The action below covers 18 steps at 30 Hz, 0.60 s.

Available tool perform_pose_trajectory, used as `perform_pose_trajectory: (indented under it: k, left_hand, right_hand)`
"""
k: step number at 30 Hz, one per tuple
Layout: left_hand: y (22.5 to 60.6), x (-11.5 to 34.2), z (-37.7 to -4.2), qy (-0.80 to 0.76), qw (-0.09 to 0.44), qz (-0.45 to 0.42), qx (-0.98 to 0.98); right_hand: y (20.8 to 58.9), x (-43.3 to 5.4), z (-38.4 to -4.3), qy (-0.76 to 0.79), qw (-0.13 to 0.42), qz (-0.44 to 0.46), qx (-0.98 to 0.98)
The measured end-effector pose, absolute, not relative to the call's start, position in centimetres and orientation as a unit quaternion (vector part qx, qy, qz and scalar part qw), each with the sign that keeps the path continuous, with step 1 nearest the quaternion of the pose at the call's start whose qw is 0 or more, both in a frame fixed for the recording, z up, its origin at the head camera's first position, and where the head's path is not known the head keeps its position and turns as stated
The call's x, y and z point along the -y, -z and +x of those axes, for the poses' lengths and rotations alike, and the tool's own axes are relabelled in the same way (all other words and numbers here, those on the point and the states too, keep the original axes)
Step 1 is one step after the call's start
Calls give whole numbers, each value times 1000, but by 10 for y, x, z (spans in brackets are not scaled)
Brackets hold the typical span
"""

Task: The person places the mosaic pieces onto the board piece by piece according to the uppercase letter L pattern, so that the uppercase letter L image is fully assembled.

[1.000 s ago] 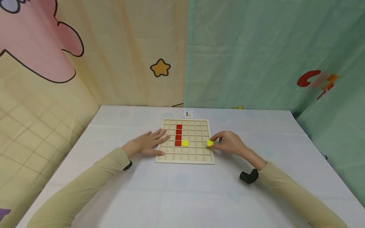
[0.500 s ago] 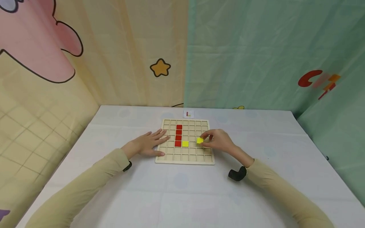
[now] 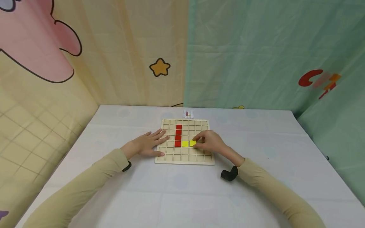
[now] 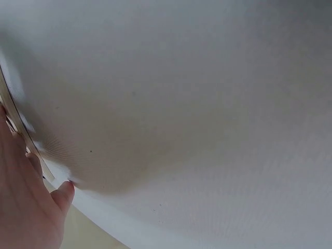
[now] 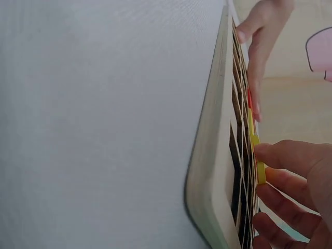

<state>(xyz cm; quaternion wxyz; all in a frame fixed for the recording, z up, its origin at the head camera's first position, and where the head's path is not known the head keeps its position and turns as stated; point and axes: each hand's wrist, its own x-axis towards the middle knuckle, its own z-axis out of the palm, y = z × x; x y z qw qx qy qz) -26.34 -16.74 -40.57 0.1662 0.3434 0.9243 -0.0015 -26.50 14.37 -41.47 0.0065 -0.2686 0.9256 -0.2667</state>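
Observation:
A light wooden grid board (image 3: 184, 163) lies flat on the table. Several red squares (image 3: 178, 135) fill a column of its cells, and a yellow square (image 3: 185, 144) sits in the cell right of the lowest one. My right hand (image 3: 212, 142) pinches a second yellow block (image 3: 192, 143) between thumb and fingers, at the cell just right of that yellow square. In the right wrist view the pinched yellow block (image 5: 261, 163) shows at the grid; whether it is fully seated I cannot tell. My left hand (image 3: 145, 144) rests with spread fingers on the board's left edge.
A small printed card (image 3: 188, 114) with a red and yellow grid pattern lies behind the board. The white-covered table (image 3: 182, 196) reaches back to patterned curtains (image 3: 159, 28). Black bands with cameras (image 3: 229, 174) sit on the wrists.
My right hand has carried the yellow block leftward from the board's right edge to beside the placed yellow square. The left hand has stayed put.

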Motion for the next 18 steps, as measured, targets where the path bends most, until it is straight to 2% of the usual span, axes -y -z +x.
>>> perform_pose_trajectory:
  k: [18]
  left_hand:
    - [408, 169, -265, 0, 171, 337, -926]
  right_hand:
    - [416, -144, -266, 271, 1, -274, -923]
